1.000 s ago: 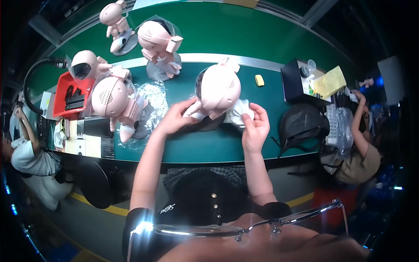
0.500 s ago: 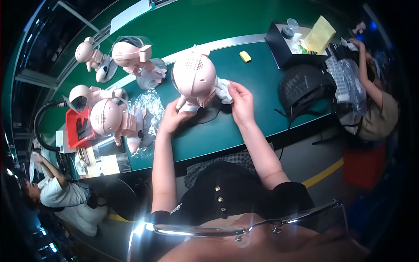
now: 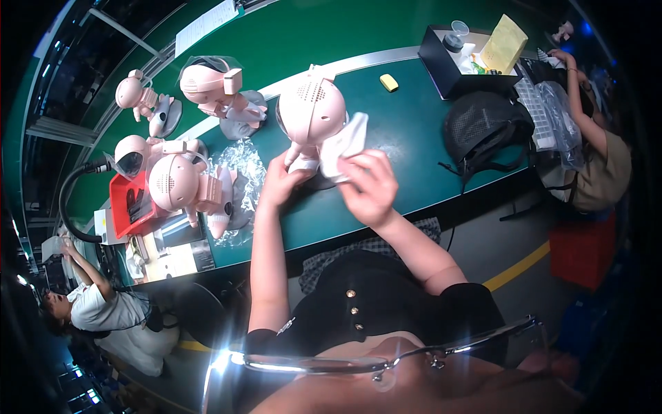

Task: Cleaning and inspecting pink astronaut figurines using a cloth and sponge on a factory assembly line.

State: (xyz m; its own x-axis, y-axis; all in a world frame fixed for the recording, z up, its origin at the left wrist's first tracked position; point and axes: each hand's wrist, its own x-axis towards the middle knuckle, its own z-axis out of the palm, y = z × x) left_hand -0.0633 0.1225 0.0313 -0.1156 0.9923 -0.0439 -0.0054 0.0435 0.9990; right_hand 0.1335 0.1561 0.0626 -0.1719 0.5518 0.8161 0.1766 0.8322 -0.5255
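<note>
In front of me on the green bench stands a pink astronaut figure (image 3: pixel 312 107) with a large round helmet and a dark base. My left hand (image 3: pixel 279 183) is closed around its lower part, on the near left side. A white cloth (image 3: pixel 345 145) is pinched in my right hand (image 3: pixel 371 186), against the figure's right side, where it hides part of the body. Several similar figures stand to the left: one pink figure (image 3: pixel 176 185) close by, another (image 3: pixel 210 90) farther back under a clear cover, and a smaller-looking one (image 3: pixel 134 93) at the far left.
Crumpled clear plastic (image 3: pixel 241 162) lies left of my left arm, near a red bin (image 3: pixel 129 214). A yellow block (image 3: pixel 389 83) is at the back. To the right are a black box (image 3: pixel 476 86) and a black mesh backpack (image 3: pixel 483 134). Other people work at both sides.
My right hand has drawn the cloth nearer and across the figure's right side, and the cloth is now spread upward. The left hand keeps its hold low on the figure.
</note>
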